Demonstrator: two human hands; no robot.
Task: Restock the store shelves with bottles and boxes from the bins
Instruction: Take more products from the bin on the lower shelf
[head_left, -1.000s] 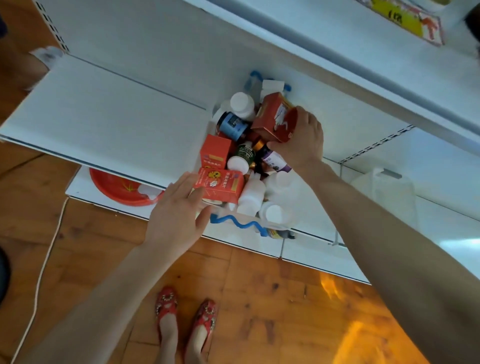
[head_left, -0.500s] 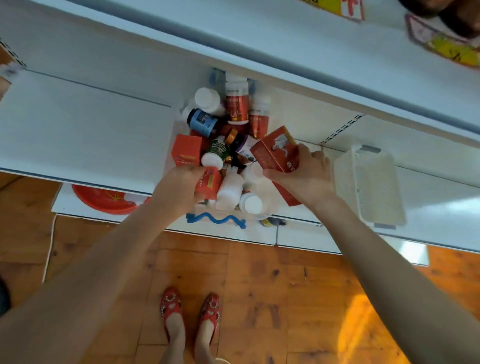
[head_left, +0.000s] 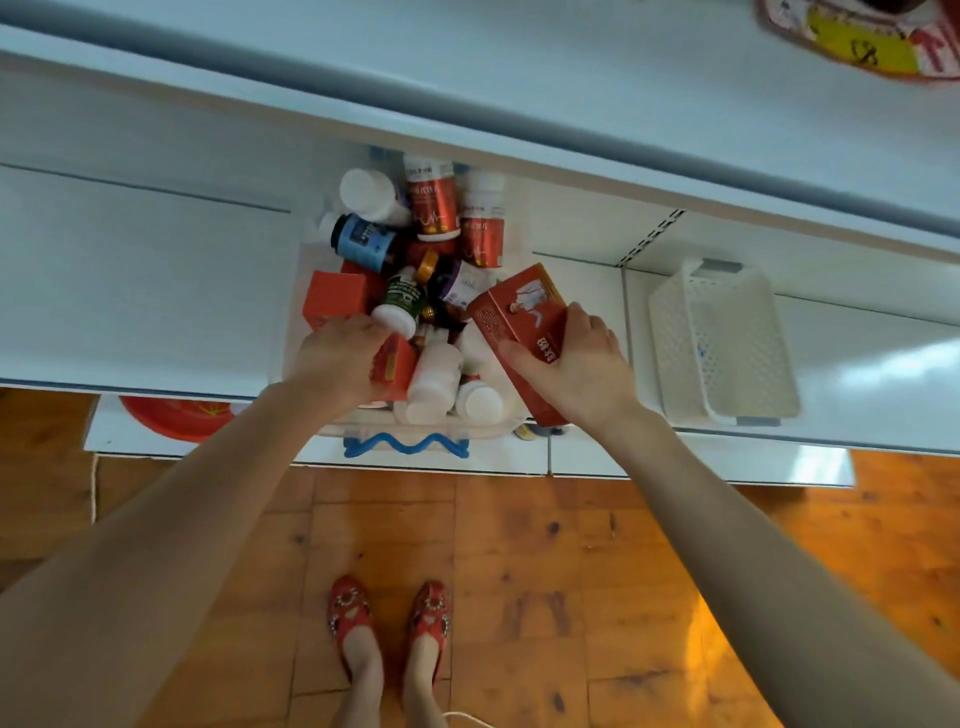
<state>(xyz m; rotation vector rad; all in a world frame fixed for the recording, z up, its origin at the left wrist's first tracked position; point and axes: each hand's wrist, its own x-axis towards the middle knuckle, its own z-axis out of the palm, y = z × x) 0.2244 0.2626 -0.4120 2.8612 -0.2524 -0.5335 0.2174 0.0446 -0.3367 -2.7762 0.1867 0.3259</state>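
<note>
A clear bin (head_left: 415, 430) with blue wavy handles sits on a white shelf (head_left: 145, 291), filled with several bottles and red boxes. My right hand (head_left: 576, 364) grips a large red box (head_left: 522, 317), tilted over the bin's right side. My left hand (head_left: 337, 358) is closed around a small red box (head_left: 395, 366) at the bin's near left. White bottles (head_left: 434, 376) lie between the two hands. Red-labelled bottles (head_left: 431, 205) and a blue-labelled jar (head_left: 363, 241) lie at the bin's far end.
An empty white perforated basket (head_left: 722, 338) stands on the shelf right of the bin. A higher shelf (head_left: 467, 93) overhangs the bin's far end. A red basin (head_left: 171, 418) sits on the bottom shelf at left. My red shoes (head_left: 389, 618) stand on the wooden floor.
My right hand has lifted the large red box out of the pile toward the bin's right. My left hand has closed over the small red box.
</note>
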